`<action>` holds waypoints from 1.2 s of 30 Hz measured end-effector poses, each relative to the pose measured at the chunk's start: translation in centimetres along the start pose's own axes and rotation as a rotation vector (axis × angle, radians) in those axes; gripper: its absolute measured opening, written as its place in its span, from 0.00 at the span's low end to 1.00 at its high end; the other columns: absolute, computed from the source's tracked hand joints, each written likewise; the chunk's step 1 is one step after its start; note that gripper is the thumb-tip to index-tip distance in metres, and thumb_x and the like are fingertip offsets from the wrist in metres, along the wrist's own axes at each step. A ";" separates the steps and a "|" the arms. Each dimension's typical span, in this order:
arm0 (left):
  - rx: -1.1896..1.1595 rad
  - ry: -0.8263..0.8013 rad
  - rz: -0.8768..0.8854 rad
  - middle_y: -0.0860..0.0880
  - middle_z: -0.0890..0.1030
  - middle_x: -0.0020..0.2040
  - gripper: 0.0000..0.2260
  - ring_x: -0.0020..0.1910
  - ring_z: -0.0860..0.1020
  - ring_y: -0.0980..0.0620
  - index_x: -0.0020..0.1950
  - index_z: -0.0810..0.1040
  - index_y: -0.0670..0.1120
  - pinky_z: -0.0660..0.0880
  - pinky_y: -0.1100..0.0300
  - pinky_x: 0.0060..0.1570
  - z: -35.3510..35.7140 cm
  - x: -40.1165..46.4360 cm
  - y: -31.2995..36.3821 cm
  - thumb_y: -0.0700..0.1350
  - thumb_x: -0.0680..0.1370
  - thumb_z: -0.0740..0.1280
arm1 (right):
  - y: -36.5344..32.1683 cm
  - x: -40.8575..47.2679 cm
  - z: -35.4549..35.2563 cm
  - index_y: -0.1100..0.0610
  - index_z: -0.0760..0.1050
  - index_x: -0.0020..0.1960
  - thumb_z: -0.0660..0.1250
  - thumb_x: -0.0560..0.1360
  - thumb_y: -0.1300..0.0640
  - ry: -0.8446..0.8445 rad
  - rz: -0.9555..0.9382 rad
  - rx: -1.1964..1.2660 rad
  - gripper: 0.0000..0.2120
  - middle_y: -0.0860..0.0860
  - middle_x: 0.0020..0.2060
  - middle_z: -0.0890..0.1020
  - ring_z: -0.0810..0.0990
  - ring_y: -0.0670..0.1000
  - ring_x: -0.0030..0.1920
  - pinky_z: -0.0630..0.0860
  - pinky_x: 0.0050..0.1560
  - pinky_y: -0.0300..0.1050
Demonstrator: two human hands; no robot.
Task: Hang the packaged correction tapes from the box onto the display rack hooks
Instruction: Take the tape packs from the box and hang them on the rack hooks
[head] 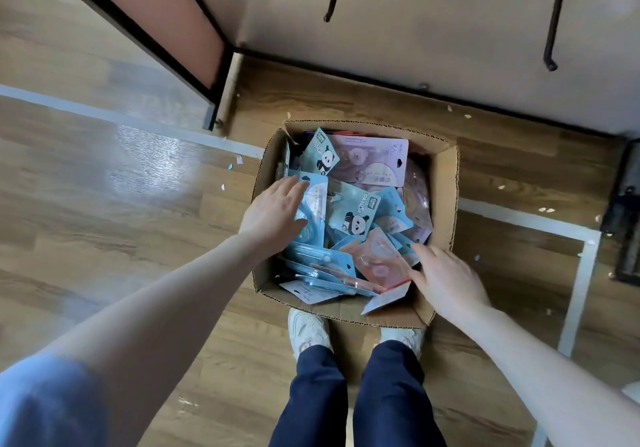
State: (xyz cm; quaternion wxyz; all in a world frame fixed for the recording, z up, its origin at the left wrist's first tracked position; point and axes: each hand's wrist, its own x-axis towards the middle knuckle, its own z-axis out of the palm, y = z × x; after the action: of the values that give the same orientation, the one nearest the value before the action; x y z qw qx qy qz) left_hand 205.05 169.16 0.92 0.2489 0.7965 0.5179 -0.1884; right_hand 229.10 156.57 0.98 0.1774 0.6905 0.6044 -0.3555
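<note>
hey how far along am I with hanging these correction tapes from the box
Done: nothing visible; the two rack hooks in view hang bare. In hand: both hands are in the cardboard box, left hand resting on a blue pack, right hand touching a pink pack, neither lifted. Left: the box looks full of packs.

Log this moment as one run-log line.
stage: picking from box | left hand: flat on blue pack | right hand: touching pink pack | hooks: bare
</note>
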 end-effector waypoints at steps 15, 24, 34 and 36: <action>0.192 0.119 -0.043 0.47 0.68 0.67 0.24 0.66 0.65 0.45 0.72 0.61 0.48 0.62 0.53 0.63 3.9 5.0 -0.2 0.47 0.77 0.64 | -0.1 3.9 5.2 0.52 0.67 0.60 0.61 0.76 0.65 -0.068 -0.015 -0.019 0.15 0.51 0.53 0.78 0.76 0.51 0.52 0.71 0.46 0.43; 0.173 0.153 0.081 0.47 0.75 0.58 0.15 0.58 0.68 0.45 0.61 0.75 0.46 0.62 0.55 0.56 2.7 4.2 -0.7 0.50 0.77 0.65 | 1.1 1.9 6.0 0.44 0.71 0.63 0.62 0.75 0.57 -0.360 -0.306 -0.017 0.18 0.44 0.60 0.75 0.71 0.50 0.61 0.65 0.65 0.48; -0.032 -0.023 0.097 0.47 0.80 0.50 0.08 0.49 0.76 0.44 0.53 0.79 0.46 0.68 0.57 0.41 0.7 2.5 -2.0 0.47 0.76 0.67 | 0.3 2.5 3.0 0.48 0.72 0.51 0.56 0.80 0.50 -0.044 -0.325 0.029 0.07 0.48 0.46 0.77 0.75 0.52 0.50 0.70 0.43 0.45; -0.055 -0.027 0.095 0.47 0.81 0.50 0.08 0.49 0.77 0.45 0.53 0.80 0.46 0.65 0.59 0.39 0.4 1.9 -2.1 0.46 0.76 0.67 | 0.6 2.3 2.3 0.47 0.73 0.55 0.58 0.80 0.51 -0.007 -0.323 0.033 0.07 0.47 0.46 0.79 0.77 0.52 0.49 0.70 0.42 0.44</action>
State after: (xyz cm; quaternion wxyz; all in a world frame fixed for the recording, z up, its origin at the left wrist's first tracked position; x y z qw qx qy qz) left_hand 203.84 171.04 -0.93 0.2864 0.8105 0.4809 -0.1727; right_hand 229.06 156.48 -2.31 0.1084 0.5859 0.7011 -0.3917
